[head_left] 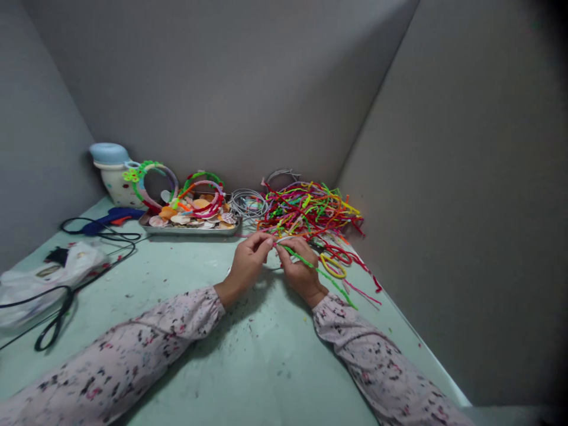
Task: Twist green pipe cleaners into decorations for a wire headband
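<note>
My left hand (249, 260) and my right hand (302, 272) meet above the table, fingertips close together in a pinch. A green pipe cleaner (333, 281) runs from my right fingers, past the back of that hand, its loose end trailing toward the right sleeve. Between the two hands shows a pale wire (284, 239), pinched at my left fingertips. A small pink-red bit appears at the pinch, but the fingers mostly hide how these pieces join. Just beyond my hands lies a heap of coloured pipe cleaners (310, 207).
A metal tray (195, 231) of shells carries decorated headbands (155, 177). Beside it are wire coils (249, 203). At left stand a blue-lidded container (118, 177), a blue glue gun (110, 219), a black cord (66, 299) and a plastic bag (84, 260). Grey walls bound the table.
</note>
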{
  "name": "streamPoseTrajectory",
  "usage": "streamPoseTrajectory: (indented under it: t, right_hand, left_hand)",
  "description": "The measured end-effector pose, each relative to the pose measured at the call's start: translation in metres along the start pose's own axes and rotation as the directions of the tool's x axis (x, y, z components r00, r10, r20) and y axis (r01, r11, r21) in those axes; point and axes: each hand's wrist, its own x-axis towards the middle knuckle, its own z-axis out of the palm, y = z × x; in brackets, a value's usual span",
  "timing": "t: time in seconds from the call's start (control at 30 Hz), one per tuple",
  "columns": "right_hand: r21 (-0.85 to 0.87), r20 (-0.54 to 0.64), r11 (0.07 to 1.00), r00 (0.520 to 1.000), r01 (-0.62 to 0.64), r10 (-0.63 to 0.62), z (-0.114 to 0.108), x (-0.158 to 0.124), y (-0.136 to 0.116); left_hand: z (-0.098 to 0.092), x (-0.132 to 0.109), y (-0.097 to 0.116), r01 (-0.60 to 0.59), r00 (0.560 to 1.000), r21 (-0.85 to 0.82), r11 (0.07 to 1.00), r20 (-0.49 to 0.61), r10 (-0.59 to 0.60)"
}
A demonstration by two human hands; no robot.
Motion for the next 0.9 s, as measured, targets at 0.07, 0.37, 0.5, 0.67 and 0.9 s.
streamPoseTrajectory:
  t: [0.07, 0.37, 0.5, 0.67, 0.9]
  right_hand:
    - [0.004, 0.006, 1.000, 1.000, 0.006, -0.006, -0.0003, 0.0006, -0.0011]
    - [0.006, 0.019, 1.000, 0.999, 0.028, -0.028, -0.0018, 0.0012, -0.0042]
    - [0.017, 0.023, 0.999, 0.999, 0.031, -0.031, -0.0030, 0.0008, -0.0033]
    - [-0.005, 0.009, 1.000, 1.000, 0.030, -0.030, -0.0034, -0.0001, -0.0024]
    - [0.013, -0.012, 1.000, 1.000, 0.002, -0.002, -0.0030, -0.0021, -0.0027]
  left_hand:
    - [0.0006, 0.0005, 0.0013, 0.045, 0.999, -0.051, 0.998, -0.003, -0.045]
    - [0.0018, 0.0036, -0.0007, 0.176, 0.984, -0.237, 0.956, 0.082, -0.161]
    - [0.0014, 0.0047, -0.0005, 0.216, 0.975, -0.274, 0.937, 0.119, -0.190]
    - [0.0014, 0.0048, 0.0019, 0.232, 0.971, -0.276, 0.933, 0.128, -0.204]
    - [0.0001, 0.0058, 0.0056, 0.252, 0.964, -0.219, 0.943, 0.144, -0.224]
